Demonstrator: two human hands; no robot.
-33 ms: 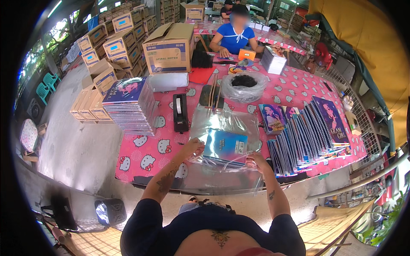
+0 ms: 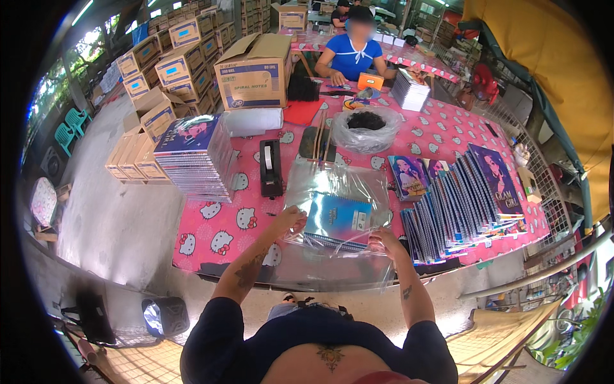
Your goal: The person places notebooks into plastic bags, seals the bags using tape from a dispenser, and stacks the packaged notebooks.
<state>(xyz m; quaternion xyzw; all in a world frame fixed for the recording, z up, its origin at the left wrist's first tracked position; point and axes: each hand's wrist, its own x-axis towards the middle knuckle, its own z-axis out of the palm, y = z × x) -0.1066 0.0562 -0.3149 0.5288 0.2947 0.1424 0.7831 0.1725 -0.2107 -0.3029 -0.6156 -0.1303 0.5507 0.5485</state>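
A thin, glossy clear plastic bag (image 2: 332, 192) is lying crumpled on the table (image 2: 217, 233), which is wearing a pink cloth printed with white cartoon cat faces. Inside the bag a small stack of blue spiral notebooks (image 2: 337, 221) is sitting flat, rectangular, with shiny covers catching the light. The stack's long axis is running roughly left to right and tilting slightly, its right end a little farther from the person than its left. The bag itself is stretching away from the person toward the middle of the table, its open end facing the near table edge.

The left hand (image 2: 289, 219) is gripping the bag's near left edge, fingers curled shut on the plastic beside the notebooks' left corner. The right hand (image 2: 384, 241) is pinching the plastic at the near right corner of the stack, fingers bent and closed; whether they are also touching the notebooks through the film cannot be told.

Just beyond the bag a black tape dispenser (image 2: 270, 168) is standing lengthwise. To the left a tall stack of shrink-wrapped notebooks (image 2: 195, 157) is resting, and to the right a fanned row of purple-covered notebooks (image 2: 457, 201) is leaning. A clear bag of black coils (image 2: 366, 128) is sitting farther back, and a person in a blue shirt (image 2: 353, 54) is working at the far end.
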